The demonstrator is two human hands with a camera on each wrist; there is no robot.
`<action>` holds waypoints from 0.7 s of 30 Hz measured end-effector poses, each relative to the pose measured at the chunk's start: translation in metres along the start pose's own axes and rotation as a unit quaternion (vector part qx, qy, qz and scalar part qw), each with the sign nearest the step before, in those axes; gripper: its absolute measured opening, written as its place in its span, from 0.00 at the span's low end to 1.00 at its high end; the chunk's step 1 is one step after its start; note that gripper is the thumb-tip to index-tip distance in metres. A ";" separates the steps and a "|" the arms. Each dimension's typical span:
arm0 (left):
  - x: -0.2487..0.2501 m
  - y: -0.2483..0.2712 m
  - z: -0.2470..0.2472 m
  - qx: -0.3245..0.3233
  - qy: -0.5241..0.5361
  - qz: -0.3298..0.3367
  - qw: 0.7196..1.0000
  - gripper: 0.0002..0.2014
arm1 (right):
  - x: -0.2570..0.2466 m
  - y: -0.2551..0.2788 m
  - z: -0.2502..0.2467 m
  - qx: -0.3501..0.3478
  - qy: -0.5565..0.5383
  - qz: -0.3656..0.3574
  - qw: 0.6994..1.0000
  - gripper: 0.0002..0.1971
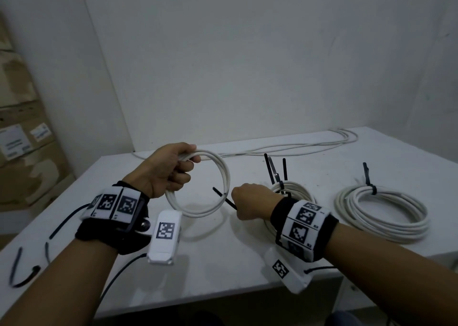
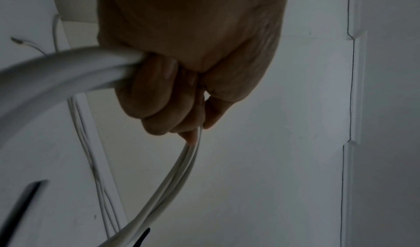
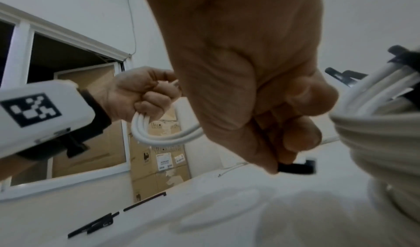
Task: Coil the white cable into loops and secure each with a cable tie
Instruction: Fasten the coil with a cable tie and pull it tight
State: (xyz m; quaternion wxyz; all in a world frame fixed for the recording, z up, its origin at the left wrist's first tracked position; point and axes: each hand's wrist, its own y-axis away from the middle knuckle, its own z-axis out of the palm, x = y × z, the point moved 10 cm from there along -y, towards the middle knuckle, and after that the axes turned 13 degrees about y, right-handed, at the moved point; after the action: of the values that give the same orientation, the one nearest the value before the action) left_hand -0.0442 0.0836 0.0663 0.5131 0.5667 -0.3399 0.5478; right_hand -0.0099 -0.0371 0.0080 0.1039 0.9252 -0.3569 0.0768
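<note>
My left hand (image 1: 173,169) grips a coil of white cable (image 1: 224,177) at its top and holds it upright above the white table (image 1: 223,263). The wrist view shows its fingers (image 2: 163,96) curled round the cable strands (image 2: 177,179). My right hand (image 1: 250,201) holds a black cable tie (image 1: 223,198) in a fist, the tip pointing at the coil's lower right. The tie's square head (image 3: 300,166) sticks out below the fist (image 3: 272,125). From the coil the uncoiled cable (image 1: 285,147) runs along the table's far edge.
Two tied coils lie on the table: one (image 1: 297,192) just behind my right hand with several tie tails sticking up, another (image 1: 381,214) further right. Loose black ties (image 1: 22,273) lie at the table's left. Cardboard boxes (image 1: 22,139) stand at the left wall.
</note>
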 end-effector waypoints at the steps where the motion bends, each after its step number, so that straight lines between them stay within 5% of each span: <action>1: 0.001 0.000 0.002 0.002 0.002 0.003 1.000 0.14 | -0.001 0.003 0.000 -0.003 0.001 -0.002 1.000 0.05; 6: 0.008 0.003 0.012 0.024 -0.018 0.028 0.999 0.14 | 0.006 0.015 -0.001 -0.024 -0.041 0.020 0.999 0.08; 10: 0.011 0.005 0.017 0.038 -0.021 0.048 0.998 0.14 | 0.036 0.024 -0.026 0.037 -0.176 0.074 0.981 0.08; 12: 0.013 0.004 0.020 0.044 -0.013 0.057 0.997 0.15 | 0.057 0.032 -0.041 0.119 -0.284 0.103 0.946 0.07; 14: 0.016 0.003 0.026 0.049 -0.006 0.066 0.997 0.15 | 0.079 0.050 -0.052 0.237 -0.437 0.142 0.856 0.08; 17: 0.021 0.001 0.036 0.056 -0.006 0.082 0.995 0.15 | 0.083 0.082 -0.046 0.322 -0.690 0.135 0.634 0.09; 18: 0.023 0.000 0.040 0.057 -0.005 0.088 0.995 0.15 | 0.078 0.086 -0.039 0.316 -0.738 0.125 0.583 0.10; 21: 0.027 -0.001 0.054 0.050 0.009 0.101 0.994 0.16 | 0.055 0.085 -0.011 0.239 -0.813 0.127 0.515 0.12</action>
State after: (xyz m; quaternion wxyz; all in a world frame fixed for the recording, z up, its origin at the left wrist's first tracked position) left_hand -0.0237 0.0376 0.0989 0.4288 0.5495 -0.3628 0.6185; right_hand -0.0279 -0.1313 0.0425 -0.4679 0.5183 -0.3678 -0.6142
